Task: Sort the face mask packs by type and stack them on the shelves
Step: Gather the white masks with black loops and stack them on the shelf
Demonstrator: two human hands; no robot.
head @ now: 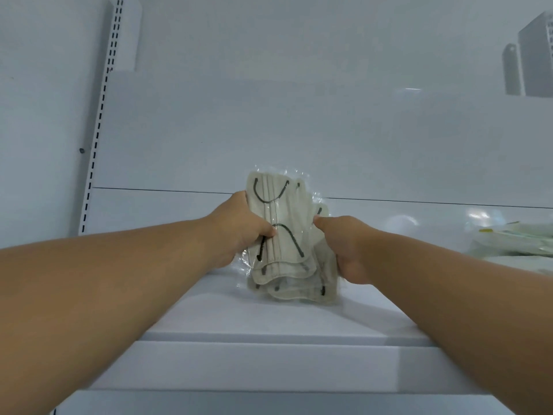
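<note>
Mask packs [281,235] upright on shelf [269,322], gripped between left hand [239,229], right hand [344,244] fingers curled.

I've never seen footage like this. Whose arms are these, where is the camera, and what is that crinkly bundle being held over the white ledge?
There is no machine here: a person wears a wide-angle camera on the head, so you look forward and down along their own two bare arms. That is also why the straight edges look a little bent.

The left hand and the right hand grip a bundle of face mask packs from either side. These are pale masks with dark ear loops, sealed in clear plastic, several layered together. The bundle's lower end is at or just above the white shelf; whether it touches, I cannot tell.

Far right on the same shelf lies another pile of packs, which looks lighter with a hint of green and yellow. Behind stands the shelf unit's white back panel, with a slotted upright at the left.
</note>
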